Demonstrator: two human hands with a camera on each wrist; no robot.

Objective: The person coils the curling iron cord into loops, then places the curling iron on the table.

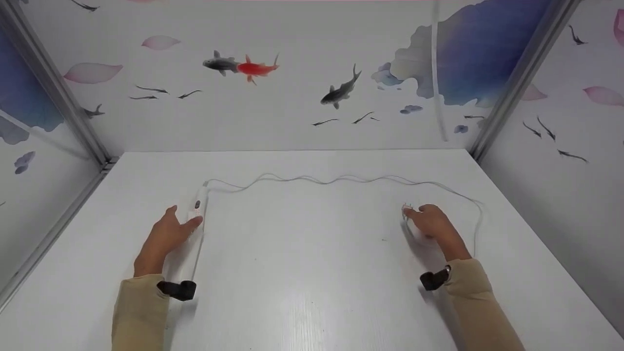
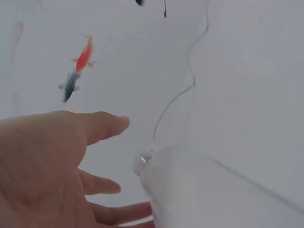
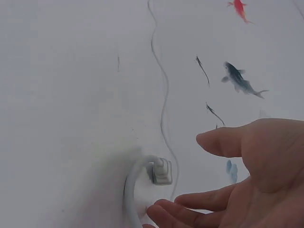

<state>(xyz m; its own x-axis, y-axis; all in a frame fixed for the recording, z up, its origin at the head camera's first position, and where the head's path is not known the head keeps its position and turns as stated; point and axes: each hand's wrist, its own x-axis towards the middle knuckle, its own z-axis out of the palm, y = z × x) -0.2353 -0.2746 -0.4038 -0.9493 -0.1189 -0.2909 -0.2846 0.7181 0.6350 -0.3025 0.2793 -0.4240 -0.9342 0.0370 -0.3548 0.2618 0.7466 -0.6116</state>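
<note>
A person in tan sleeves (image 1: 140, 314) reaches over a white tabletop (image 1: 302, 243), one hand at each end of a pale cord (image 1: 324, 182). At centre left of the head view, the left hand (image 1: 168, 234) meets a white power strip (image 1: 195, 212) marked by a dark oval switch (image 1: 197, 204). Its fingers are spread rather than wrapped round the strip; the left wrist view shows the lower fingertips at the strip's edge, though firm contact is hard to tell.

Right of centre, the right hand (image 1: 434, 226) is beside a pale plug (image 3: 162, 173). In the right wrist view the thumb and fingers stand apart, with the plug just beyond the thumb's tip; whether a fingertip touches it cannot be told. A thick loop of cable curves down from the plug.

The cord runs in waves from the strip's far end across the upper tabletop, then bends down near the right forearm. Dark wrist cameras (image 1: 181, 291) sit at both cuffs. Behind, a white wall panel (image 1: 292, 29) carries painted fish, a red one (image 1: 258, 69) among them.
</note>
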